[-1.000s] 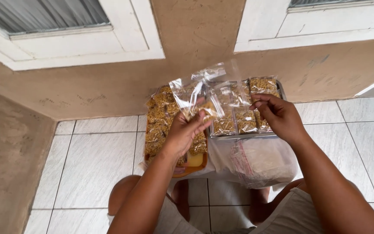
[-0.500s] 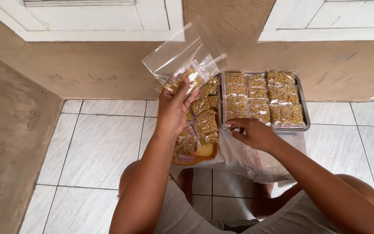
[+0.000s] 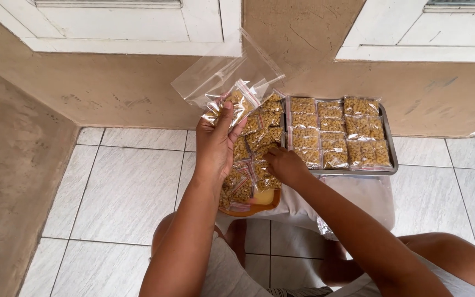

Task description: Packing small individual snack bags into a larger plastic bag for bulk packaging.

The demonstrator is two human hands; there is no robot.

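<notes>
A metal tray (image 3: 392, 159) of small pasta packets (image 3: 336, 129) lies right of both hands. The left hand (image 3: 215, 143) pinches a large clear zip bag (image 3: 224, 77) holding one packet. The right hand (image 3: 284, 164), fingers curled, touches packets on the orange tray (image 3: 248, 210) just below.

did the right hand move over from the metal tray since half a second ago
Yes. The right hand went left, off the metal tray's front-left corner and onto the packets on the orange tray, nearer the left hand.
</notes>
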